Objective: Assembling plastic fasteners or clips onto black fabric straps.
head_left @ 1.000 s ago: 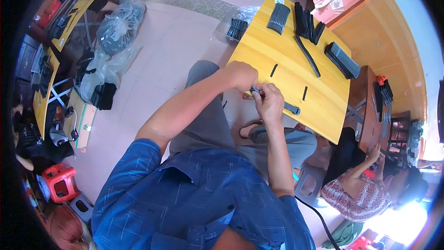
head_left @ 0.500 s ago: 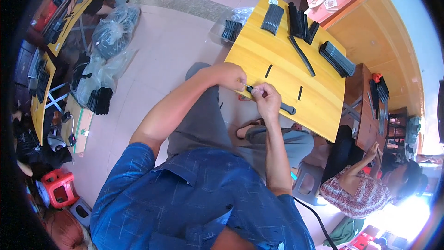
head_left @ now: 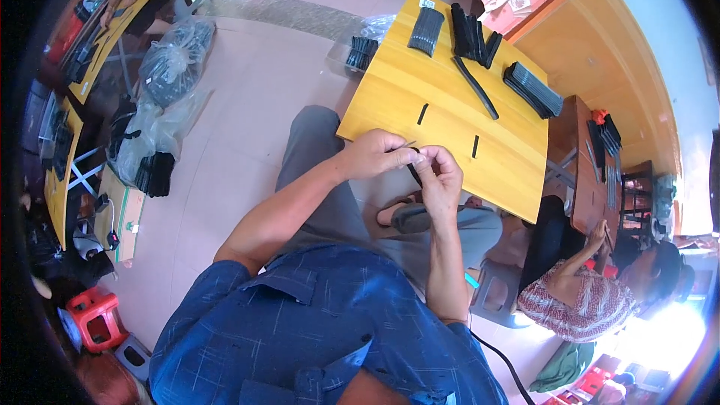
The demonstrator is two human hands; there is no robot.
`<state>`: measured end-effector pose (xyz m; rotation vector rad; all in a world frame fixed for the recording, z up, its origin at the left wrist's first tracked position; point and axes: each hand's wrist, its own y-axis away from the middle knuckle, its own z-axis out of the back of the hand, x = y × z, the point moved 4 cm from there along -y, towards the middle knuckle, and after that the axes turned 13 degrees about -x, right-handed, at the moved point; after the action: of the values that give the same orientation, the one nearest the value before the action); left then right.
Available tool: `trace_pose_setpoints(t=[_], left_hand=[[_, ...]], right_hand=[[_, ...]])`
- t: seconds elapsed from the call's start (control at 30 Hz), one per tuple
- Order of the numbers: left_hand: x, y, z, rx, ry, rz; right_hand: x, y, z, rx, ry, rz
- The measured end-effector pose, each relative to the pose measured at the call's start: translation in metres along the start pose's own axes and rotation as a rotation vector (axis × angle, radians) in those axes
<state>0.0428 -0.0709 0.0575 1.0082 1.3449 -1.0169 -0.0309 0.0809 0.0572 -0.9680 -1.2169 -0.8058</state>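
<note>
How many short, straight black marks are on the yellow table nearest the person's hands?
2: the left mark is just beyond the right hand; the right mark is to the right of that hand. The hand may hide others.

The hands (head_left: 441, 175) have room over the yellow worktop (head_left: 394, 90), between two short black marks (head_left: 423, 114). Farther back, a long black strip (head_left: 475, 88) and black bundles (head_left: 466, 34) block the way.

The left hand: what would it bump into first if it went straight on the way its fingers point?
Probably the right hand, just ahead of the left hand; whether they touch is unclear.
</note>
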Motion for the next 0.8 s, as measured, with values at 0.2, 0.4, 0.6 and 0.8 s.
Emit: trace_pose_setpoints(t=[0.2, 0.4, 0.6, 0.8], left_hand=[[0.003, 0.008, -0.023, -0.265, -0.058, -0.129], [0.006, 0.044, -0.01, -0.397, 0.003, -0.044], [0.005, 0.064, -0.023, -0.381, -0.025, -0.12], [-0.031, 0.079, -0.02, -0.539, -0.213, -0.388]], right_hand=[[0.006, -0.011, 0.017, -0.245, -0.112, 0.069], [-0.015, -0.089, 0.156, -0.767, -0.191, 0.147], [-0.05, -0.122, 0.205, -0.857, -0.478, -0.007], [-0.085, -0.143, 0.234, -1.068, -0.749, -0.267]])
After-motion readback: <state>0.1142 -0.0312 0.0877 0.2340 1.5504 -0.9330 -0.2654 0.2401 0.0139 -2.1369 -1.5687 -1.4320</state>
